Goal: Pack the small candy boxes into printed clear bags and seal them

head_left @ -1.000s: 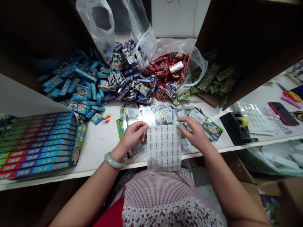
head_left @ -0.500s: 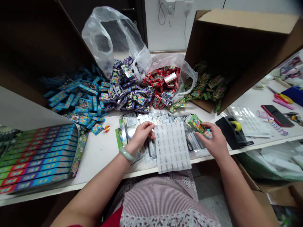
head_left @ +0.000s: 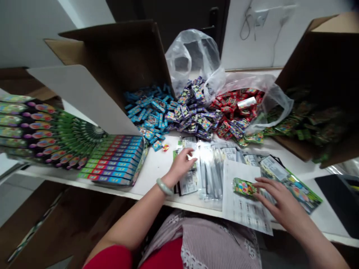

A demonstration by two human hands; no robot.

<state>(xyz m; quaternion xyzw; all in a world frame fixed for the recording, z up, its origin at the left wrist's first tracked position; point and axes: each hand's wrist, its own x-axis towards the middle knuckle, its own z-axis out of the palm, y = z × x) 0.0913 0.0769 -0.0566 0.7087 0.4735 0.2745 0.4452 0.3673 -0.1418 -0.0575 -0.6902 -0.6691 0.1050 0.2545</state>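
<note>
My left hand (head_left: 181,167), a pale green bangle at its wrist, hovers over flat clear-wrapped packages (head_left: 189,183). Its thumb and fingers are apart and hold nothing. Between the fingertips of my right hand (head_left: 276,196) is the right end of a small green printed box (head_left: 242,186). That box is over a white sheet of small printed labels (head_left: 246,211), which overhangs the table's front edge. Whether the box rests on the sheet or is just above it, I cannot tell. A green printed card package (head_left: 304,190) lies beyond my right hand.
Small blue boxes (head_left: 153,119) spill from a carton (head_left: 126,56). Purple boxes (head_left: 200,119) and red boxes (head_left: 228,102) lie by plastic bags (head_left: 193,45). Green boxes (head_left: 314,123) sit in the right carton (head_left: 322,74). A row of packed displays (head_left: 114,160) stands left; a black tape dispenser (head_left: 333,201) is right.
The view has swung left. My left hand has let go of the label sheet, which now lies nearer my right hand. The green box has moved over the sheet.
</note>
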